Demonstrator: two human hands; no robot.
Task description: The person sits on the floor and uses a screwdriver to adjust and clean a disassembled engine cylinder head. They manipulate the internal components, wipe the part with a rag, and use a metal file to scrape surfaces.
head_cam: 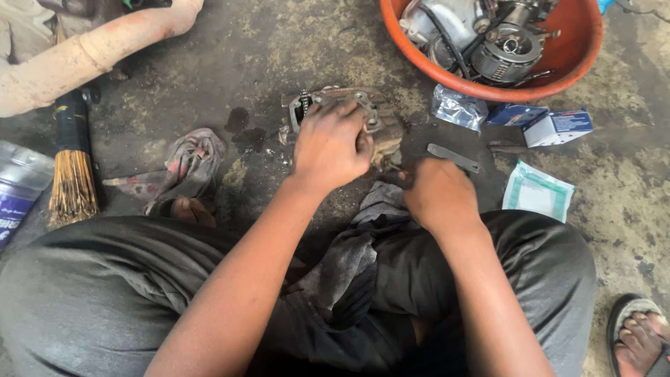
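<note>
A dirty metal engine part [352, 101] with a small chain at its left end lies on the stained concrete floor in front of my crossed legs. My left hand [329, 148] covers it from above and grips it. Just to the right, my right hand [438, 197] is closed at the part's lower right edge; what it holds is hidden by the fingers. A grey rag [380, 206] lies under both hands on my lap.
An orange basin [569, 66] of engine parts stands at the top right. Beside it are a clear plastic bag [457, 108], two small blue-and-white boxes [548, 124], a flat metal strip [453, 158] and a white-green packet [537, 192]. A brush [73, 167], a crumpled cloth [188, 164] and a rusty pipe [84, 52] lie left. Someone's sandalled foot [638, 335] is at the lower right.
</note>
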